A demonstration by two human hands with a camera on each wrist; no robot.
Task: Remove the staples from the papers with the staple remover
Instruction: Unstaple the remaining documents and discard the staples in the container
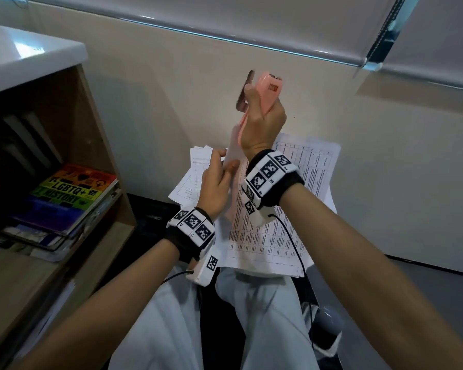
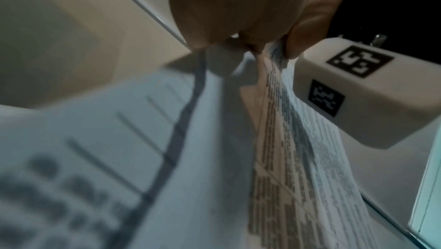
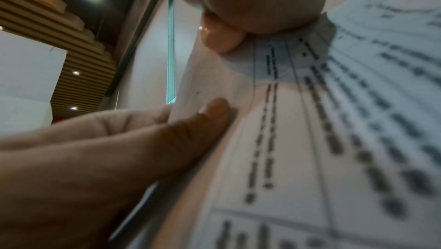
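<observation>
My right hand (image 1: 262, 105) is raised in front of the wall and grips a pink staple remover (image 1: 269, 89), with a dark metal part (image 1: 245, 92) sticking out to its left. Printed papers (image 1: 278, 209) lie spread on my lap. One sheet (image 1: 234, 148) is lifted upright, and my left hand (image 1: 222, 166) pinches its left edge. In the right wrist view the remover's pink end (image 3: 219, 38) sits against the top of the sheet (image 3: 310, 140), with the left thumb (image 3: 210, 115) pressed on it lower down. The left wrist view shows fingertips (image 2: 291, 49) pinching the printed sheet (image 2: 298, 140). No staple is visible.
A wooden shelf unit (image 1: 104, 156) stands at the left with a stack of books (image 1: 72, 196) inside and a white top (image 1: 24, 54). A beige wall (image 1: 385, 156) is right behind the papers. Thin cables (image 1: 294, 244) run from both wrist devices across my lap.
</observation>
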